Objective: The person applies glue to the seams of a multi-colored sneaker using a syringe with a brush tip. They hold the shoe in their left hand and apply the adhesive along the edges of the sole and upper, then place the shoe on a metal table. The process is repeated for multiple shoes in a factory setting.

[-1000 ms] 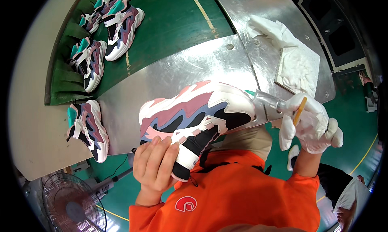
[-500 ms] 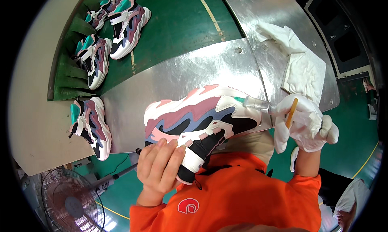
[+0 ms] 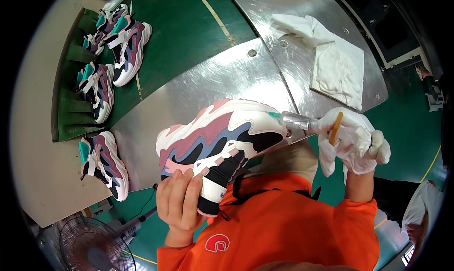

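"Left hand, quick?"

"Bare left hand [image 3: 177, 202], fingers pressed together over the sneaker [image 3: 213, 136] near its collar. Thumb's hidden."

"Sneaker where?"

"Tipped on its side over the near edge of the metal tabletop [image 3: 213, 77], toe to the right, sole away from the person. Can't tell how much the table supports it."

"Right?"

"Gloved right hand [image 3: 352, 141], thumb and fingers pinching a clear tube tool [image 3: 300, 121], outer fingers curled. Yellow stick [image 3: 336, 128] at the fingers. Green tip [image 3: 274, 115] at the white toe; touching or just above, can't tell."

"Risks?"

"One-ended grip: the toe could swing if pushed, and the tip might skid onto the black panel. Squeezing too hard could flood the toe, if the tube holds liquid. Loose glove fabric might brush the sneaker and smear it."
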{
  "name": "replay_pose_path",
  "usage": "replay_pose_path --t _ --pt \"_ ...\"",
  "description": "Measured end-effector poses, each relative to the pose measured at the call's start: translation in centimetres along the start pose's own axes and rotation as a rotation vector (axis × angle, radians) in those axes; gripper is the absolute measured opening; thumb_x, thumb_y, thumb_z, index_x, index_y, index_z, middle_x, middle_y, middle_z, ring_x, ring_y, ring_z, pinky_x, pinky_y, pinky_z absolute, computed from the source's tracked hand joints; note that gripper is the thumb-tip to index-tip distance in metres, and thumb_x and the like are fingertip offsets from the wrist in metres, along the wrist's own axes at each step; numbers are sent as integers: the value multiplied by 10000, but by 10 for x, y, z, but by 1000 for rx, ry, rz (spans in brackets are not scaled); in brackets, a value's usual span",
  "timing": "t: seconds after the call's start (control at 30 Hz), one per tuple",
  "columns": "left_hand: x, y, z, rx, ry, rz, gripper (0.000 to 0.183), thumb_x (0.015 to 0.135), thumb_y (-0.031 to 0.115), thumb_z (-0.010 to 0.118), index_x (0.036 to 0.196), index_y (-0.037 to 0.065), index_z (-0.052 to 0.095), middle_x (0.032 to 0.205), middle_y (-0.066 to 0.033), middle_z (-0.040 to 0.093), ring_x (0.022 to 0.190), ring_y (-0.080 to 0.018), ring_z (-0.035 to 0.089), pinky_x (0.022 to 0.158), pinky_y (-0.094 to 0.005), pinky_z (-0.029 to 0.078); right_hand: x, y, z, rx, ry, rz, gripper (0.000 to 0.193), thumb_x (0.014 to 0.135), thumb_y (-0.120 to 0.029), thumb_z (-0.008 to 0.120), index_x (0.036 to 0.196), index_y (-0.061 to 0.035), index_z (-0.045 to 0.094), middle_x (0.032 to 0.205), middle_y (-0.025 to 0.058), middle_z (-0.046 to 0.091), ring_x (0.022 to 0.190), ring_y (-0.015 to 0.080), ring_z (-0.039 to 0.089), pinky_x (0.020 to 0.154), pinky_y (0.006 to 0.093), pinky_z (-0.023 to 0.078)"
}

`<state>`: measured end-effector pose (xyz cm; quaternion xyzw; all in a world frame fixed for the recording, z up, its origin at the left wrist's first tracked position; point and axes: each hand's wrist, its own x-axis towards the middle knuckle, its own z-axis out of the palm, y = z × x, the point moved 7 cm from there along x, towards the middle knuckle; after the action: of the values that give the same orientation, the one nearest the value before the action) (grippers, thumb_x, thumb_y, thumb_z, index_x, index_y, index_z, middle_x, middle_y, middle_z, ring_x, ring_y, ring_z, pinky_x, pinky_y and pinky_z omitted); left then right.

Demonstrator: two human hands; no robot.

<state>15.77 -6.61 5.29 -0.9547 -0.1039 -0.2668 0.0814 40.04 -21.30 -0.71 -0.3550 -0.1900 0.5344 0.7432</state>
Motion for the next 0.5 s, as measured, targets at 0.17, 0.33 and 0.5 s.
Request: replay_pose_path --t 0.17,0.33,0.5 --pt "-5 11 1 52 18 -15 392 929 403 562 1034 39 666 991 -112 665 919 -282 638 738 -397 524 -18 9 -7 28 84 -59 1154 473 -618 794 1187 226 465 745 187 565 588 271 600 491 313 501" --pt "-8 23 0 108 29 -15 295 877 286 637 1018 29 668 996 -112 666 906 -277 632 717 -383 518 -38 22 -7 49 149 -119 1148 487 -620 778 1200 221 456 739 182 547 587 278 587 486 342 523" --pt "-12 30 2 142 68 -22 245 824 180 694 1014 28 672 1004 -102 667 901 -270 628 713 -370 507 -45 34 -1 230 25 -289 1109 498 -585 769 1225 191 457 805 189 552 631 282 586 528 349 537"
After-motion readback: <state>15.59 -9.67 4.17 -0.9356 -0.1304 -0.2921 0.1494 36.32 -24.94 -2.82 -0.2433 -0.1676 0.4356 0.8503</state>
